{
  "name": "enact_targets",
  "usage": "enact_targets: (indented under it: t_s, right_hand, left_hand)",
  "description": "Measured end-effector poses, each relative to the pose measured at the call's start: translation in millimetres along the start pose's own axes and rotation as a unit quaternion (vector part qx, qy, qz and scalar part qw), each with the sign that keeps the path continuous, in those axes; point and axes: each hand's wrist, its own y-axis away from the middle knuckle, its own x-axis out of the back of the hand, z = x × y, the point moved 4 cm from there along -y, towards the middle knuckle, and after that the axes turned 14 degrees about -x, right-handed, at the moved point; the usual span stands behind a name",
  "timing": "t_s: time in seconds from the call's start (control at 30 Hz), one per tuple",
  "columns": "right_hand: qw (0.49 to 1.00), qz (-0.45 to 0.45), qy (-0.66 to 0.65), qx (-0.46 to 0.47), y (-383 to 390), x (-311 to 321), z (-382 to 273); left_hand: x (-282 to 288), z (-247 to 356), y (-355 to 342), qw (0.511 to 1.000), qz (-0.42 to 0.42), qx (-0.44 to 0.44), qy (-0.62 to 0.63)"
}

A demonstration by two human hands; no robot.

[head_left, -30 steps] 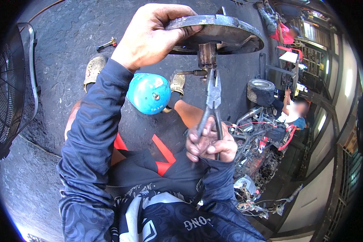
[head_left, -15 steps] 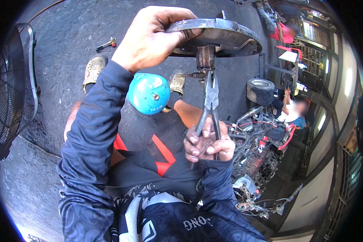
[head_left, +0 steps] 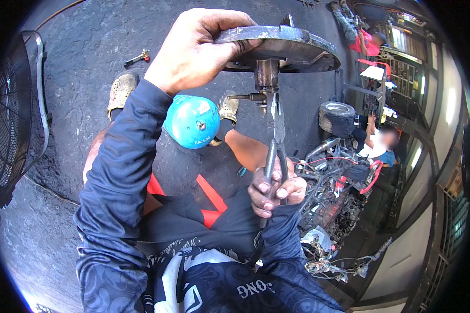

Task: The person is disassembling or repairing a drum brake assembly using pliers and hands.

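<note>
My left hand [head_left: 206, 49] grips the rim of a round dark metal plate [head_left: 303, 47], thumb below and fingers above. A short rusty metal sleeve [head_left: 267, 74] projects from the middle of the plate's underside. Below it a thin metal rod [head_left: 245, 97] sticks out to the left, with a small pointed tip under the joint. My right hand [head_left: 277, 190] is closed round the handles of a pair of pliers [head_left: 275, 128]. Their jaws point up and lie beside the rod's joint; whether they bite on anything I cannot tell.
A blue round tank [head_left: 192, 121] stands between my feet. A black fan [head_left: 10, 125] is at far left, and a small torch-like tool [head_left: 137, 58] lies on the floor. At right are a tyre [head_left: 337, 116], tangled wires and engine parts [head_left: 329, 208], and two people [head_left: 373, 143] further off.
My right hand has shifted slightly right, and the pliers' handles have come closer together. The pliers' jaws have moved a little right. My left hand and the plate stay nearly in place.
</note>
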Motion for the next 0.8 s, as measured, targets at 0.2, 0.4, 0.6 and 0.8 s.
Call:
enact_targets:
  t_s: [0.2,0.4,0.6,0.8]
  right_hand:
    - [0.93,0.32,0.158,0.09,-1.6,-14.4,4.2]
    - [0.984,0.16,0.056,0.063,0.0,-10.5,-3.2]
    - [0.999,0.02,-0.02,0.018,-8.1,-2.6,1.6]
    - [0.941,0.294,0.143,0.092,-3.5,-15.2,0.4]
  left_hand:
    - [3.0,-1.1,0.7,1.0,-0.012,0.002,-0.017]
    - [1.7,0.3,0.2,1.0,-0.001,-0.002,-0.014]
    - [1.7,-1.3,0.8,1.0,0.005,-0.002,-0.005]
    - [0.7,-3.8,2.1,1.0,-0.008,-0.001,-0.01]
